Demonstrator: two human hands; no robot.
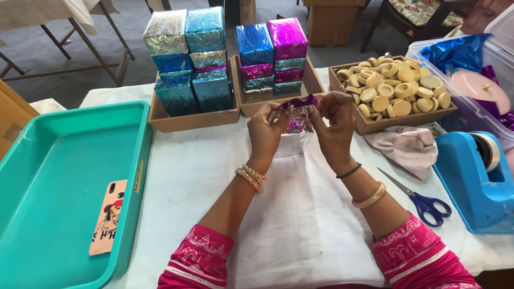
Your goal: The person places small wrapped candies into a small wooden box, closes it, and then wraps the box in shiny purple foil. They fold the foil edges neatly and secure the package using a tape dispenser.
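My left hand (264, 132) and my right hand (333, 127) are raised together over the white cloth, each pinching an end of a purple and silver foil wrapper (297, 116) folded around a small block. The fingers of both hands are closed on the foil's top edge. Behind my hands stand two wooden trays: the left one (193, 119) holds stacked foil-wrapped blocks (187, 59) in blue, silver and teal, and the middle one (312, 81) holds blocks (272, 53) in blue and magenta. A third wooden tray (375, 126) at the right is heaped with round wooden discs (393, 85).
A teal plastic tray (59, 171) at the left holds a phone (108, 217) in a pink case. Blue-handled scissors (420, 199), a blue tape dispenser (476, 179), a pinkish cloth (409, 147) and a clear bin (476, 109) with foil sheets lie to the right.
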